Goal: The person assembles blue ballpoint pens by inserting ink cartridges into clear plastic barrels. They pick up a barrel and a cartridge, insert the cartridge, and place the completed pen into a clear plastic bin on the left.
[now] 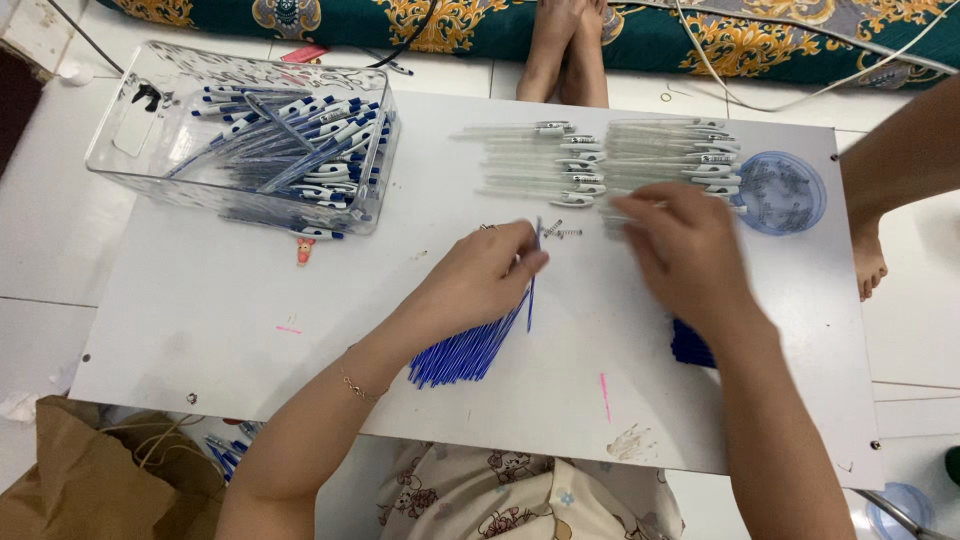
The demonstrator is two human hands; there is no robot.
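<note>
Head view looks straight down on my white desk. My left hand has its fingers pinched on a single blue refill, held upright over the middle of the desk, its lower end by a fanned pile of blue refills that lies under my wrist. My right hand is blurred, palm down, its fingers curled over the near end of the rows of clear pen barrels; I cannot tell whether they grip anything. Between my hands lie a few small springs, apart from both. A dark blue heap shows just under my right wrist, mostly hidden by the arm.

At the far left stands a clear plastic box, holding a loose heap of white and blue pens; one pen lies just outside its near wall. At the far right of the desk sits a round blue lid with more small springs in it, touching the barrel rows. Another person's bare feet rest on the floor beyond the desk, by a patterned mattress. A brown paper bag sits at the near left.
</note>
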